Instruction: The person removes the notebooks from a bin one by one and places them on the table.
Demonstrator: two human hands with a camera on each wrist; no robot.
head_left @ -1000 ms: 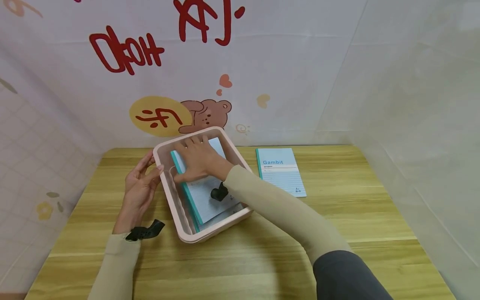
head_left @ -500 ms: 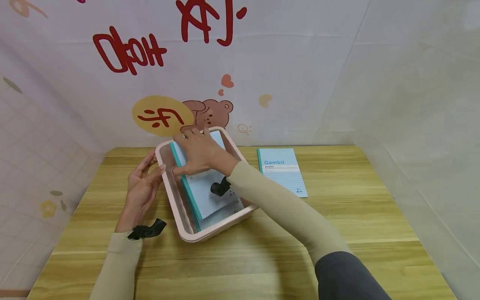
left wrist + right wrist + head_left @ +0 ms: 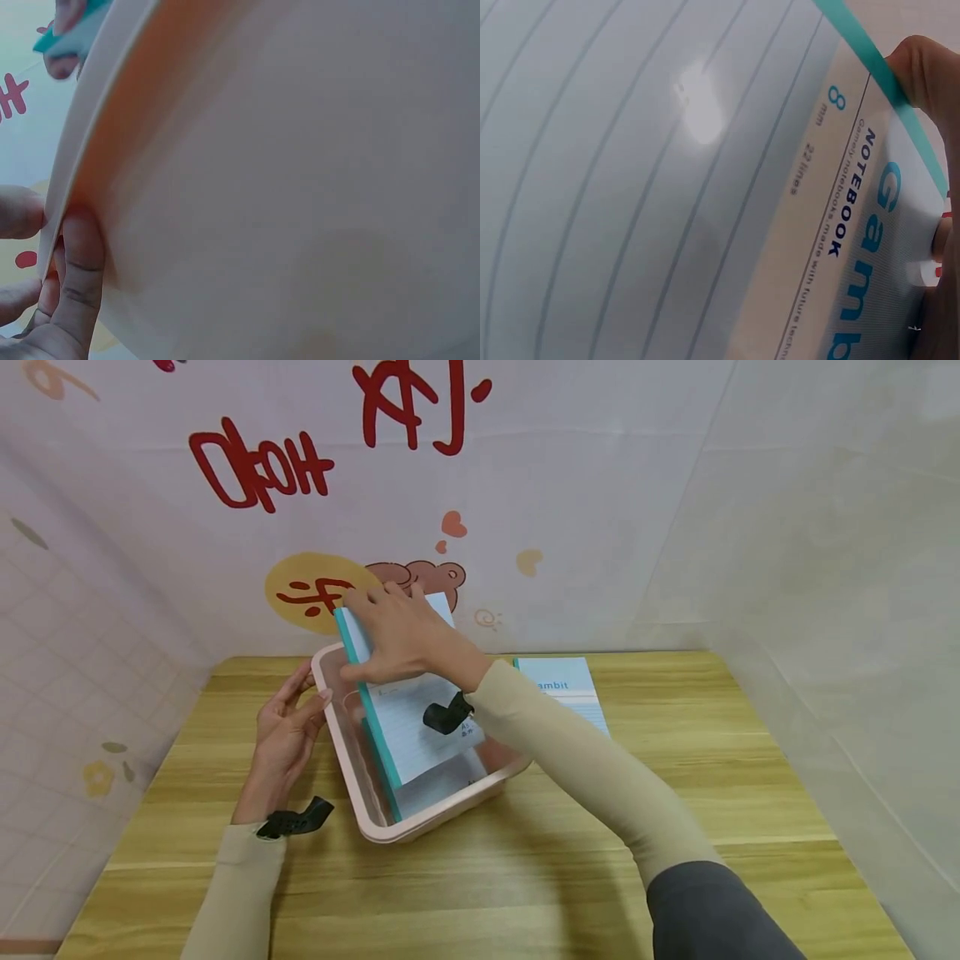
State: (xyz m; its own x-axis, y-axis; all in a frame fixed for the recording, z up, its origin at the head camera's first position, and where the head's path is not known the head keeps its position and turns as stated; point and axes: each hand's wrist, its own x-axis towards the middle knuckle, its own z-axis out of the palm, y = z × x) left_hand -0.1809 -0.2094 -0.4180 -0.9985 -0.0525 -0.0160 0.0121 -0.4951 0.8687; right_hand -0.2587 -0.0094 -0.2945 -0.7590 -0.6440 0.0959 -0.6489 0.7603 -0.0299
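Note:
My left hand [image 3: 283, 735] pinches the left rim of a pale pink plastic bin [image 3: 347, 777]; the left wrist view shows fingers [image 3: 81, 262] on the bin's outer side. With my right hand [image 3: 401, 631] I grip the upper end of a light blue Gambit notebook [image 3: 416, 743] with a teal spine. It tilts up, its top above the bin's back rim and its lower end over the inside. Another notebook [image 3: 438, 789] lies beneath it in the bin. Printed lines and the cover title of the held notebook [image 3: 705, 187] fill the right wrist view.
One more Gambit notebook [image 3: 566, 681] lies on the wooden table [image 3: 465, 893] to the right of the bin, partly hidden by my right forearm. Behind the table hangs a white printed curtain [image 3: 592, 510].
My right hand has raised the upper notebook up and away from me, out past the back rim, uncovering more of the lower one. My left hand stays on the bin's rim.

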